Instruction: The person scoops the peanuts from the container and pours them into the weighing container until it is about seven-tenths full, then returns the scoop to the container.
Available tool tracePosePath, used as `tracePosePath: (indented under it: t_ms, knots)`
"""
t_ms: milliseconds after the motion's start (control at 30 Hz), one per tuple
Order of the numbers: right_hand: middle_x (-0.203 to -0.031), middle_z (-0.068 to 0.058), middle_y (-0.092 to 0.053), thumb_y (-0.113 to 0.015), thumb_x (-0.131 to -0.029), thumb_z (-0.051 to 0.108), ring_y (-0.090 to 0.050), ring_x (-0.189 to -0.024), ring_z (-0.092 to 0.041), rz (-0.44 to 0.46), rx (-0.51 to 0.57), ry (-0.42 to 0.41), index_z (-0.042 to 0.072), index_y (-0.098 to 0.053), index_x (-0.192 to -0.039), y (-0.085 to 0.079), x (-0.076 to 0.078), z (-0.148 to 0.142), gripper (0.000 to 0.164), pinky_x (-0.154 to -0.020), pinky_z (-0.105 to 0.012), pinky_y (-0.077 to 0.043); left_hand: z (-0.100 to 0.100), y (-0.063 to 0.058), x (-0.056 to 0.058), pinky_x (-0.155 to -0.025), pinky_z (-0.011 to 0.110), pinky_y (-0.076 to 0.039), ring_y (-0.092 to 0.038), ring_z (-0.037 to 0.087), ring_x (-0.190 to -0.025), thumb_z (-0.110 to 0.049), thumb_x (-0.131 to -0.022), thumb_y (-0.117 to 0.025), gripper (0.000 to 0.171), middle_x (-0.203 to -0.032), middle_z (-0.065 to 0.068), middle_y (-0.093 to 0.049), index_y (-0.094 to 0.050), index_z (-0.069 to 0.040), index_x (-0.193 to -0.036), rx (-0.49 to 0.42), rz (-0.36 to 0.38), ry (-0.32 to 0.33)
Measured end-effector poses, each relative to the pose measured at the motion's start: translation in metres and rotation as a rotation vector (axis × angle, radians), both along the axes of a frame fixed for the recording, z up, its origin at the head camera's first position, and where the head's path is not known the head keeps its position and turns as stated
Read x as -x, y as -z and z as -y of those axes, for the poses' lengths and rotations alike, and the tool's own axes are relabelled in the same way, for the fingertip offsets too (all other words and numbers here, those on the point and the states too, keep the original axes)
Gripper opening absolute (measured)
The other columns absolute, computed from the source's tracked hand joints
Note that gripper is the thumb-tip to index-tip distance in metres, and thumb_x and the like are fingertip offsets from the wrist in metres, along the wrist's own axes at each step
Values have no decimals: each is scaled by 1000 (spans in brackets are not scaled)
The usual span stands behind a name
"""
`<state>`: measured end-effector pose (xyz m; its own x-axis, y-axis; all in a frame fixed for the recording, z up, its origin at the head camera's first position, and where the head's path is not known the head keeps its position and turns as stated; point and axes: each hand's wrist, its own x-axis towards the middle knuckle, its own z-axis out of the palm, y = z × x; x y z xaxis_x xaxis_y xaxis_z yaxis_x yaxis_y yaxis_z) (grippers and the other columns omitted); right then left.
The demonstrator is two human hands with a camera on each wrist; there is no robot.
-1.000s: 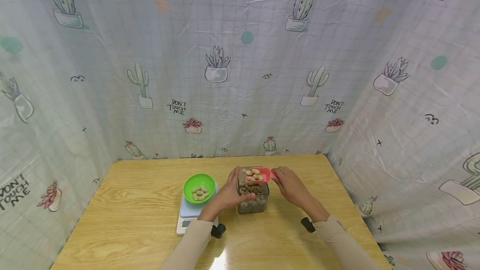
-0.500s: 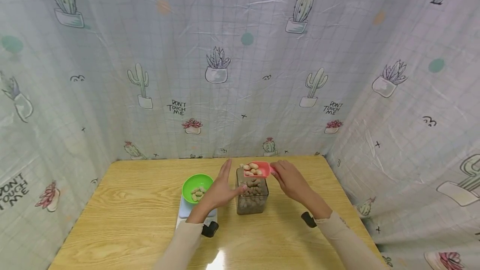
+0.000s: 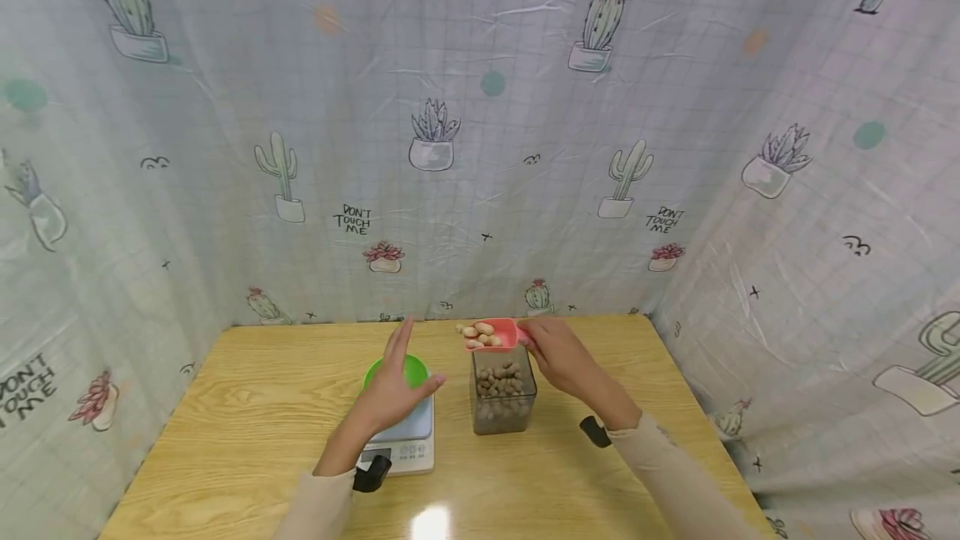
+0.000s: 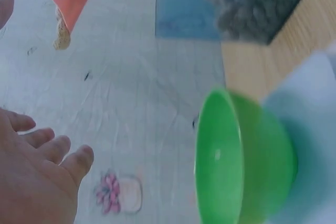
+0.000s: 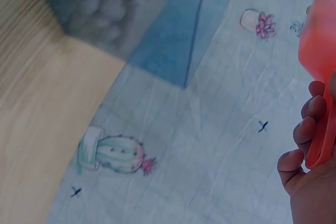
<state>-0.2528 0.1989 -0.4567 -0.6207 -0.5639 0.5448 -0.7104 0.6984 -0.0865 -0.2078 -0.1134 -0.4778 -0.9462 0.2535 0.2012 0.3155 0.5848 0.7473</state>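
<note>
My right hand (image 3: 557, 354) grips the handle of a red scoop (image 3: 507, 334) that carries several peanuts (image 3: 481, 333) in their shells. The scoop is raised above the back of a clear, dark-tinted square container (image 3: 503, 417), partly filled with peanuts. In the right wrist view, fingers curl round the scoop's handle (image 5: 321, 142). My left hand (image 3: 388, 394) is spread over the green bowl (image 3: 416, 370), holding nothing, and hides much of it. That bowl (image 4: 268, 156) sits on a kitchen scale (image 3: 408, 455) with a blue platform; its contents are hidden now.
A wooden table (image 3: 255, 415) carries everything. Behind it and along both sides hangs a cactus-print curtain (image 3: 487, 198). The container stands just right of the scale, with a narrow strip of table between them.
My left hand has let go of the container and moved left over the bowl. The loaded scoop has risen out of the container and shifted left in my right hand.
</note>
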Motion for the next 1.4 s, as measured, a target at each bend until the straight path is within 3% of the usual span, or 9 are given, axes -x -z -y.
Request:
tracePosePath:
  t_ms: [233,567,867,1067,1400]
  knots:
    - [-102,-5,-68,-57,-100,18,-63,-96,-23,30,1,-27,7,-62,-115,1,4,25,19,-87,-41,-51,29,6,-3,-106,69,-33,-26,46,-146,-53,-85,-71,107,-167,8,-4,4,-33,-159,43,-51,-49]
    - [-100,-4,-68,-56,-100,20,-63,-94,-22,12,-40,-64,8,-63,-111,16,4,62,18,-88,-38,-51,53,25,0,-102,70,-36,-31,50,-142,-54,-87,-68,104,-167,11,-5,3,-31,-159,65,-14,-88]
    - [-109,1,-67,-45,-105,32,-63,-102,-16,126,-163,45,14,-62,-119,28,-1,91,29,-90,-32,-52,72,56,7,-103,70,-35,-28,53,-142,-48,-88,-68,105,-165,20,-5,1,-14,-160,128,49,-84]
    - [-109,3,-66,-44,-105,33,-60,-100,-14,189,-190,70,15,-61,-121,29,-3,101,29,-89,-31,-51,77,69,11,-106,70,-32,-22,52,-144,-52,-87,-68,107,-164,23,-6,-1,-10,-159,125,95,-76]
    - [-107,4,-65,-46,-105,31,-60,-98,-14,141,-324,97,19,-60,-121,34,1,111,24,-87,-32,-51,74,77,13,-108,70,-29,-20,51,-146,-50,-87,-68,106,-164,22,-6,-1,-11,-160,109,136,-63]
